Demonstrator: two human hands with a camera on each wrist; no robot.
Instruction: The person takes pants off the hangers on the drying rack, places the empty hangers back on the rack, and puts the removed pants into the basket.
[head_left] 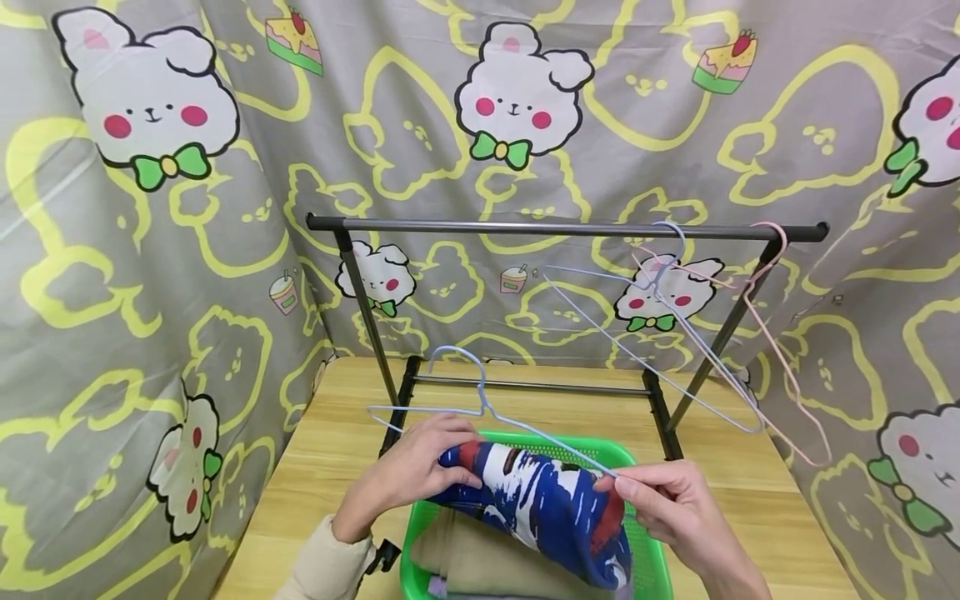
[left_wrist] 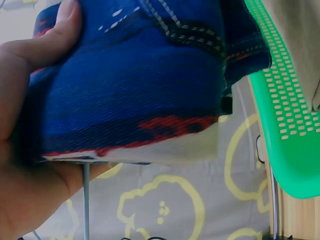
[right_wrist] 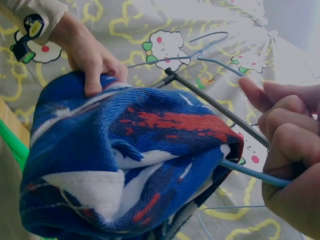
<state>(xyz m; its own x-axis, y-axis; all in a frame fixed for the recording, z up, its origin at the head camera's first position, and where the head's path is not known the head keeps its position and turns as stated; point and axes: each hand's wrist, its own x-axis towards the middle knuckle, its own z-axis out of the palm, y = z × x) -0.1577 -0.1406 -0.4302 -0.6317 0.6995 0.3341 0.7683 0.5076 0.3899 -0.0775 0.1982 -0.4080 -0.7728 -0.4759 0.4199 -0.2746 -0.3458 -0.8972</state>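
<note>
A folded blue denim garment (head_left: 536, 500) with red and white print is held up over the green basket (head_left: 617, 452). At its left side my left hand (head_left: 422, 458) grips the cloth, thumb on the near face and fingers behind. My right hand (head_left: 678, 508) pinches the right corner of a light blue hanger (head_left: 486, 402), whose hook points up. In the right wrist view the hanger's lower bar (right_wrist: 257, 176) runs from the right hand into the garment's fold. Pocket-like stitching (left_wrist: 195, 37) shows on the denim in the left wrist view.
Folded beige cloth (head_left: 487, 557) lies in the basket with a purple piece under it. Behind stands a black rack with a top rail (head_left: 487, 227). At its right end hang a blue hanger (head_left: 611, 337) and a pink hanger (head_left: 780, 358). Patterned curtain surrounds the wooden table (head_left: 288, 517).
</note>
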